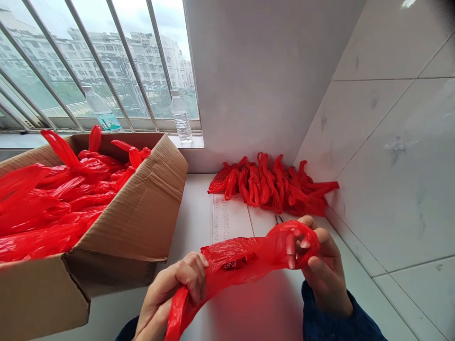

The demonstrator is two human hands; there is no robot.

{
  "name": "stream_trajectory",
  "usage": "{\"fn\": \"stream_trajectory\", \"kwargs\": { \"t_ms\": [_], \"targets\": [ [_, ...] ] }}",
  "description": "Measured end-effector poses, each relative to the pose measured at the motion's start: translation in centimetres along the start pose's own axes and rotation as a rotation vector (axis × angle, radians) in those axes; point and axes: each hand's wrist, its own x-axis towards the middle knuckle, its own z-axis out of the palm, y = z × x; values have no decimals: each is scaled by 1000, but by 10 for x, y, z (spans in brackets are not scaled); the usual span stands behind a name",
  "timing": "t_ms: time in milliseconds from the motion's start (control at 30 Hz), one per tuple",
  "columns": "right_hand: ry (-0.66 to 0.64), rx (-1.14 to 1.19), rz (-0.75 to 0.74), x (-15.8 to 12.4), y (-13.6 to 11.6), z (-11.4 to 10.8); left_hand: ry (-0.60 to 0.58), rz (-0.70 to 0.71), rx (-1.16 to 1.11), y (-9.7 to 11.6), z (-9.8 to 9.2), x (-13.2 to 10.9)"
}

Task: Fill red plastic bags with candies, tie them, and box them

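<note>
A thin red plastic bag (245,255) is stretched between my two hands above the white table. My left hand (181,279) is closed around one end, and a strip of the bag hangs below the fist. At the other end, several fingers of my right hand (316,260) are inside the red film and show through it. A small dark item with light print (235,263) shows through the middle of the bag; its kind I cannot make out. Behind my hands lies a row of bunched red plastic bags (265,184).
An open cardboard box (142,208) full of red bags stands at the left. Printed sheets (227,220) lie on the table (192,203). Two plastic bottles, one labelled (106,116) and one clear (181,118), stand on the sill by the barred window. A tiled wall (398,166) bounds the right.
</note>
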Motion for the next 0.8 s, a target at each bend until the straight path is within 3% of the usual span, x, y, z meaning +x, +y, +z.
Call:
{"fn": "stream_trajectory", "kwargs": {
  "t_ms": [100,233,333,467,567,733,800],
  "targets": [
    [-11,0,-96,3,1,1,-38,10,-66,-4,0,-1],
    [66,-18,-138,3,1,6,-19,-12,-209,-9,5,6],
    [48,95,-73,0,7,13,-49,-156,-404,-16,17,14],
    [-33,137,117,-6,21,28,-92,-409,-579,-33,37,22],
    [-115,-28,238,-8,29,43,-77,-489,-429,-38,48,25],
    [-209,-455,116,-4,32,60,-195,-309,169,-32,55,28],
    [-178,-502,118,-2,32,62,-231,-324,218,-33,54,29]
  ]
}}
